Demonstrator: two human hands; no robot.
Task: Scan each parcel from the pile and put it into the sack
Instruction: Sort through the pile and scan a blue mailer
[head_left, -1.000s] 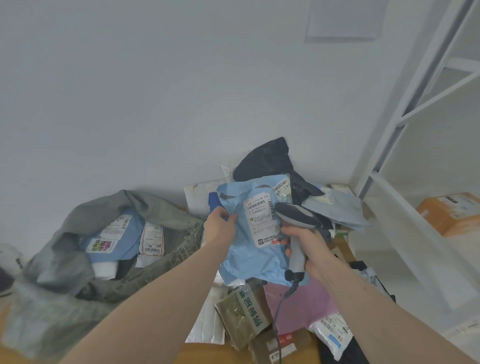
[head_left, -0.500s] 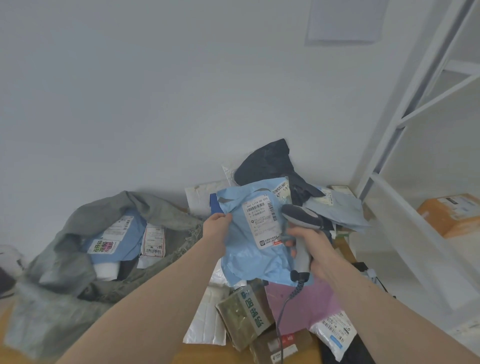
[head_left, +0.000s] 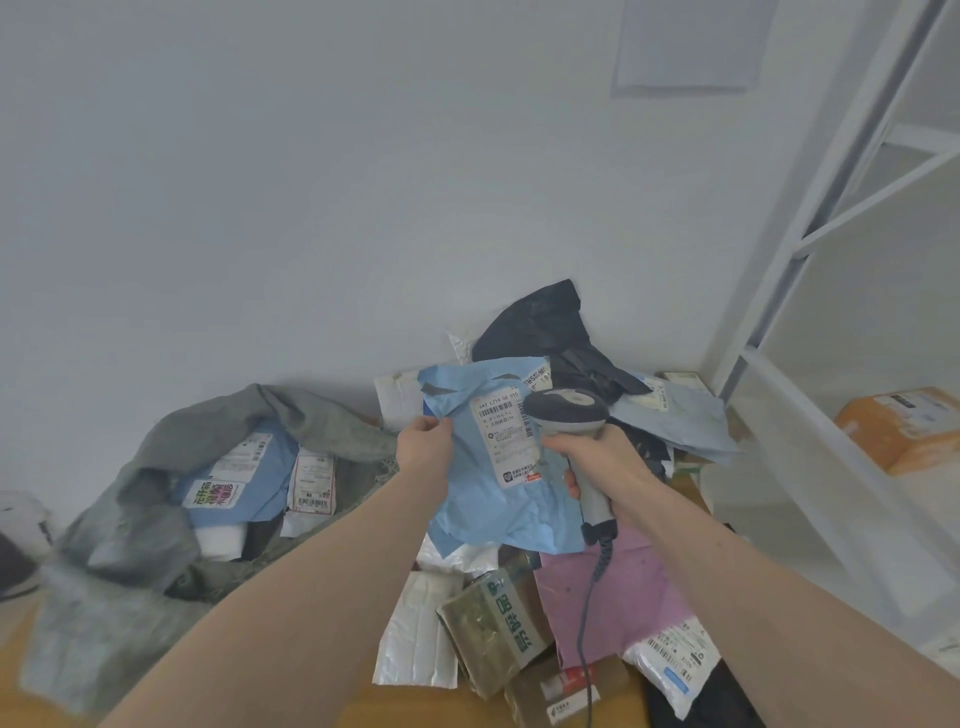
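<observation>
Your left hand (head_left: 423, 444) pinches the top left edge of the blue mailer bag (head_left: 493, 467), holding it up over the parcel pile (head_left: 524, 623), and your right hand (head_left: 605, 462) is wrapped round the grey scanner (head_left: 566, 415), right by the white label (head_left: 506, 436). The bag looks thin, soft and light, so it will flop and crinkle. Hold it by an edge and keep the label flat, then drop it in the grey sack (head_left: 156, 519) on your left.

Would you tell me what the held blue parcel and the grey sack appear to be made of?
Blue parcel: probably thin matte plastic film; it creases and hangs limp, with a paper label. Grey sack: seemingly coarse woven fabric, dull, slumped in soft folds.
</observation>
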